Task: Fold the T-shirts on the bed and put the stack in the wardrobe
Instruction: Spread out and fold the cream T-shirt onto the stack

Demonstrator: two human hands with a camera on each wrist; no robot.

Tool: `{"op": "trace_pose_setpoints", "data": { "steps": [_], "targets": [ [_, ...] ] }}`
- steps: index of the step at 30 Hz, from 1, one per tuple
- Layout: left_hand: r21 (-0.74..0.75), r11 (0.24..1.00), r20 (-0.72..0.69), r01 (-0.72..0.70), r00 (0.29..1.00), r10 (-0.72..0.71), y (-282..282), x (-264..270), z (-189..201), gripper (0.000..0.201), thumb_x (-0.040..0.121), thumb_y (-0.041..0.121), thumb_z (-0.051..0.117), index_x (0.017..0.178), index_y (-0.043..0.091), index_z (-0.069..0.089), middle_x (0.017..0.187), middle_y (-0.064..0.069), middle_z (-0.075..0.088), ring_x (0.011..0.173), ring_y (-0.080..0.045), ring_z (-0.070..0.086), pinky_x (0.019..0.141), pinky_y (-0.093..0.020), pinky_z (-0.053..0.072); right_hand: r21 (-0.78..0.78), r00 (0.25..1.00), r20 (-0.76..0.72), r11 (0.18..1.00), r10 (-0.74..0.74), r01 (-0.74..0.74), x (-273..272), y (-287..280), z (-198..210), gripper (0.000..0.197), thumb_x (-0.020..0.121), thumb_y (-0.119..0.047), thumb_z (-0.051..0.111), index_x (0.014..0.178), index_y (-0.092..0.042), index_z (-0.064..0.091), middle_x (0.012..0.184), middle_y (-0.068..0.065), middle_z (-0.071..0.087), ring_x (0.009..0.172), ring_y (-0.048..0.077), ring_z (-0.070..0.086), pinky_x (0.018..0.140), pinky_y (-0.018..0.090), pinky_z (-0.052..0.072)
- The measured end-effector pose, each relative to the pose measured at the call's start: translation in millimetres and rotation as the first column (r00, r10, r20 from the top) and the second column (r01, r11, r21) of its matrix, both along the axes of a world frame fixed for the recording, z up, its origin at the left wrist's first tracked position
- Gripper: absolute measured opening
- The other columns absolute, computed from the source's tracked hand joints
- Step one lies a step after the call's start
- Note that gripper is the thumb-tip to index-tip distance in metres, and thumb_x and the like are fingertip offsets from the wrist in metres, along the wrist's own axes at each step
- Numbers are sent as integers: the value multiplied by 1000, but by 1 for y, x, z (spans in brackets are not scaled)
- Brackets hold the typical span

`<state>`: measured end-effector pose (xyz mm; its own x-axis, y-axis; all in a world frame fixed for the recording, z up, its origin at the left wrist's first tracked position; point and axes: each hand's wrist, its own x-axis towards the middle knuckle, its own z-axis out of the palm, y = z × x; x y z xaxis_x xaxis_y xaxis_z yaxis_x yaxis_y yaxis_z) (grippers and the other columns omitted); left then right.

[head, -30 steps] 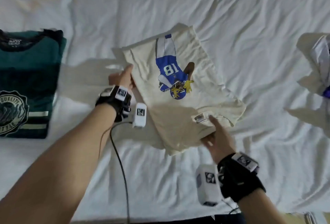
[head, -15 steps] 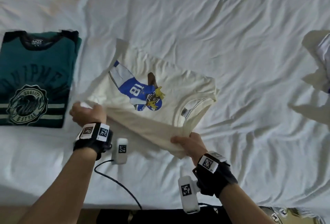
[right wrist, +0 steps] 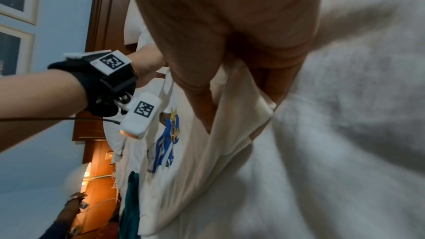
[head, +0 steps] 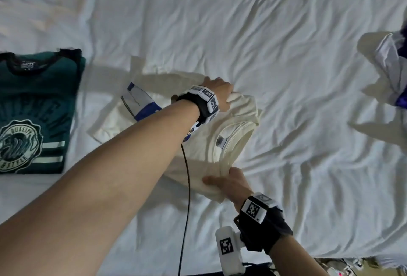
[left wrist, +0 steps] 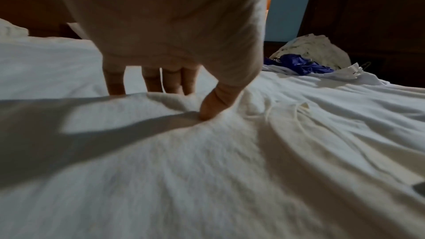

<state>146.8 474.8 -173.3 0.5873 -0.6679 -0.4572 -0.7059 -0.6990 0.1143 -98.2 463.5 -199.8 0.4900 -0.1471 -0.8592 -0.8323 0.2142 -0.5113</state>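
Cream T-shirt (head: 233,134) lies face up near the middle of the bed (head: 286,33), toward its near edge, collar to the right with a label showing inside the neck. Fabric is wrinkled and partly doubled over; a blue and white printed figure shows at its left part, half hidden under the left forearm. Left hand (head: 220,93) reaches across and pinches the far shoulder fabric, thumb pressed down against the fingers in the wrist view. Right hand (head: 233,182) grips the near shoulder edge, thumb on top and fingers curled under the cloth. Folded green T-shirt (head: 33,112) with a round crest lies flat at the bed's left edge. Crumpled white and purple clothing (head: 394,71) sits at the right edge.
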Motion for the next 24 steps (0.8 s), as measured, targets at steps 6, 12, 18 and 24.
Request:
{"op": "trace_pose_setpoints", "data": {
  "steps": [6, 12, 18, 24],
  "targets": [
    [-279, 933, -55, -227, 974, 221, 3, 33, 15, 21, 85, 34, 63, 79, 16, 57, 75, -2, 58, 76, -29, 61, 64, -30, 42, -122, 982, 189, 992, 4, 19, 20, -74, 36, 40, 59, -16, 80, 95, -4, 69, 79, 10, 73, 69, 21, 69, 56, 26, 54],
    [-496, 735, -113, -463, 873, 474, 9, 69, 11, 36, 94, 40, 55, 119, 14, 60, 111, -10, 68, 101, -31, 65, 86, -42, 54, -195, 715, 345, 699, -607, 688, 60, -199, 26, 36, 79, -4, 69, 113, -7, 59, 82, 10, 62, 75, 24, 60, 59, 30, 59],
    [-226, 767, -67, -600, 795, 603, 93, 57, -25, 51, 88, 57, 45, 116, 18, 61, 110, -7, 63, 98, -31, 60, 84, -37, 48, -54, 835, 47, 834, -548, 550, 48, -74, 0, 33, 71, -31, 81, 84, -7, 62, 80, 15, 68, 71, 30, 67, 66, 44, 59],
    [-227, 717, -142, -659, 751, 645, 111, 39, -27, 31, 82, 51, 61, 87, 20, 66, 89, -5, 64, 92, -31, 61, 69, -30, 37, -89, 861, 91, 857, -501, 508, 52, -1, -26, 32, 70, -30, 79, 83, -9, 60, 88, 15, 70, 81, 35, 68, 74, 52, 58]
  ]
}}
